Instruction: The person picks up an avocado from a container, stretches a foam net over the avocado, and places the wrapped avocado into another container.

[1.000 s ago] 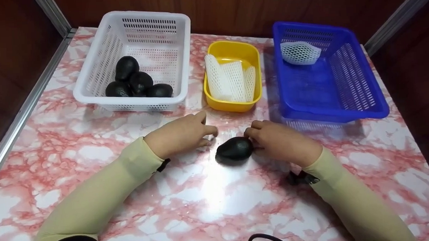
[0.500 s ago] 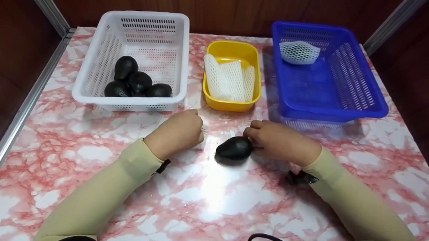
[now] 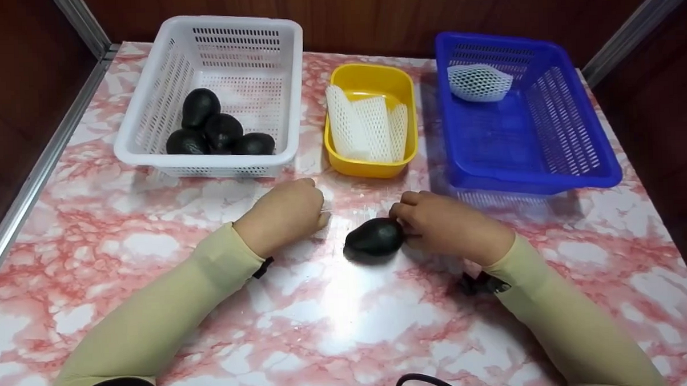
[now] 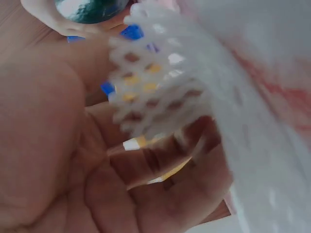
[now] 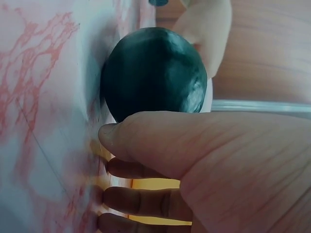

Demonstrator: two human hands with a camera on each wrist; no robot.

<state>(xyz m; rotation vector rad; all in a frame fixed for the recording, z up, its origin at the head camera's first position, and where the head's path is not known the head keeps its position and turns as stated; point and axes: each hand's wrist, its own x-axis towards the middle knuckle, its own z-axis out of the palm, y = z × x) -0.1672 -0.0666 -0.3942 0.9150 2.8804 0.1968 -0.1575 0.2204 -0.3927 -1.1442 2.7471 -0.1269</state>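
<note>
The left hand point(image 3: 282, 213) has its fingers curled about a foam net point(image 4: 252, 126), a white, stretchy-looking sleeve of soft diamond mesh, blurred close to its wrist camera; how tightly it grips I cannot tell. The right hand point(image 3: 443, 226) is loose, its fingers apart and resting low by the glossy, pink-and-white marbled tabletop point(image 3: 326, 342). Just left of its fingertips, between the two hands, lies a dark, smooth, pear-shaped avocado point(image 3: 373, 237), blunt end towards the right hand; whether they touch I cannot tell.

Beyond the left hand stands a white slotted plastic basket point(image 3: 205, 159) with four dark avocados point(image 3: 200, 108) inside. Beyond the gap between the hands is a rounded yellow plastic tub point(image 3: 371, 169) holding flattened white nets point(image 3: 372, 129). Beyond the right hand, a blue slotted basket point(image 3: 507, 138) holds one net-wrapped bundle point(image 3: 479, 82), dark through the mesh.
</note>
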